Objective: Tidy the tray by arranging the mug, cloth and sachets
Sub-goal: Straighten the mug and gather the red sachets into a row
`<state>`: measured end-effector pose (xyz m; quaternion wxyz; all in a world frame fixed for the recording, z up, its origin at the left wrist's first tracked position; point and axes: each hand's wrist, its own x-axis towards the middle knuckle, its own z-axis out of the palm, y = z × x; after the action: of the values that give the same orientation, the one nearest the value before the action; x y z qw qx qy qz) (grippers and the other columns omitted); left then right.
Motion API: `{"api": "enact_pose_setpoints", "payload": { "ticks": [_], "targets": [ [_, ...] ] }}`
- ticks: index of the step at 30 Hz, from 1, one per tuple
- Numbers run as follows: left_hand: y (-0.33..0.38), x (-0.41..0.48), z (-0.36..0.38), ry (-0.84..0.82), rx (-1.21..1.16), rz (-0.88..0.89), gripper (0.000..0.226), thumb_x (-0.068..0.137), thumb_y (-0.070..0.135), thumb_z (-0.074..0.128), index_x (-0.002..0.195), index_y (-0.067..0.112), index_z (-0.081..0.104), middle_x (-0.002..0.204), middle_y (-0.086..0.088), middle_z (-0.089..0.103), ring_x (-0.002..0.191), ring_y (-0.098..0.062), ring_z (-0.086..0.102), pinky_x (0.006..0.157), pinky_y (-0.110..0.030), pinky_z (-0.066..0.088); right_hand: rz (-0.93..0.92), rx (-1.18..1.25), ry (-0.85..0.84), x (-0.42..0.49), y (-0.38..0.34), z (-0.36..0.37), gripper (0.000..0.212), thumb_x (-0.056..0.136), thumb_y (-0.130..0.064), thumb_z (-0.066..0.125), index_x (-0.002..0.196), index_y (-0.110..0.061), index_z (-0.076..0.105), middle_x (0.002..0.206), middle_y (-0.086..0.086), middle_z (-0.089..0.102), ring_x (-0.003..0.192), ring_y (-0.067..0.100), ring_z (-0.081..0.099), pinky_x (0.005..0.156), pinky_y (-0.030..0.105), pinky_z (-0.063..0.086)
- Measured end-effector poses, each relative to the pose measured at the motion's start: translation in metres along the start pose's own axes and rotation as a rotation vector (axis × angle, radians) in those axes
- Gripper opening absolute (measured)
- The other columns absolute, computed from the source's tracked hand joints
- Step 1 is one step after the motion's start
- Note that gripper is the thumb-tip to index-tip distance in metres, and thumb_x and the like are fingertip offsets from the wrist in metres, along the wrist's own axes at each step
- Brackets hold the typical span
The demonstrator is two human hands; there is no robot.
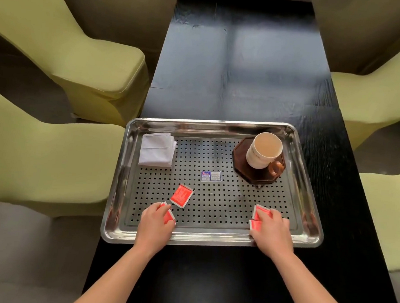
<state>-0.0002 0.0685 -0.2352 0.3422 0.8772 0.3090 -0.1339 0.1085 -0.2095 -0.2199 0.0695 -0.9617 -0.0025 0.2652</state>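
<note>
A steel perforated tray (219,125) lies on the black table. A white mug (262,152) with a brown handle stands on a dark octagonal coaster (256,178) in the tray's far right corner. A folded white cloth (157,150) lies at the far left. One red sachet (181,195) lies loose near the front left. My left hand (156,221) rests on red sachets (168,216) at the tray's front left, fingers curled over them. My right hand (271,229) covers two red sachets (258,217) at the front right.
A blue and white sticker (211,176) sits in the tray's middle. Yellow-green covered chairs (83,57) stand on both sides of the long black table (241,72), which stretches away beyond the tray.
</note>
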Motion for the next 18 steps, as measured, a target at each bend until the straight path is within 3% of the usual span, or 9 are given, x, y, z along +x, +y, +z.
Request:
{"api": "enact_pose_setpoints", "payload": {
  "ticks": [12,16,18],
  "targets": [
    [0.019,-0.001,0.011,-0.094,-0.042,0.075,0.054,0.09,0.018,0.06,0.143,0.019,0.052,0.145,-0.003,0.047,0.133,-0.025,0.04,0.111,-0.039,0.036,-0.29,0.142,-0.048,-0.011,-0.087,0.034,0.049,0.088,-0.021,0.07,0.134,-0.028,0.056,0.134,0.003,0.042,0.12,0.023,0.044,0.098,0.035,0.047],
    [0.011,0.003,0.002,0.008,-0.171,0.021,0.05,0.088,0.012,0.059,0.138,0.017,0.055,0.122,0.002,0.052,0.11,-0.016,0.052,0.091,-0.029,0.042,-0.378,0.188,-0.084,-0.001,-0.104,0.034,0.049,0.089,-0.024,0.07,0.136,-0.026,0.057,0.128,-0.002,0.048,0.118,0.019,0.049,0.098,0.034,0.047],
    [0.006,0.008,-0.003,0.022,-0.204,-0.003,0.053,0.089,0.011,0.058,0.14,0.019,0.052,0.123,0.003,0.052,0.109,-0.015,0.052,0.09,-0.031,0.043,-0.382,0.192,-0.034,0.011,-0.107,0.028,0.045,0.093,-0.024,0.065,0.138,-0.025,0.055,0.132,-0.004,0.051,0.121,0.019,0.047,0.099,0.034,0.046]
  ]
}}
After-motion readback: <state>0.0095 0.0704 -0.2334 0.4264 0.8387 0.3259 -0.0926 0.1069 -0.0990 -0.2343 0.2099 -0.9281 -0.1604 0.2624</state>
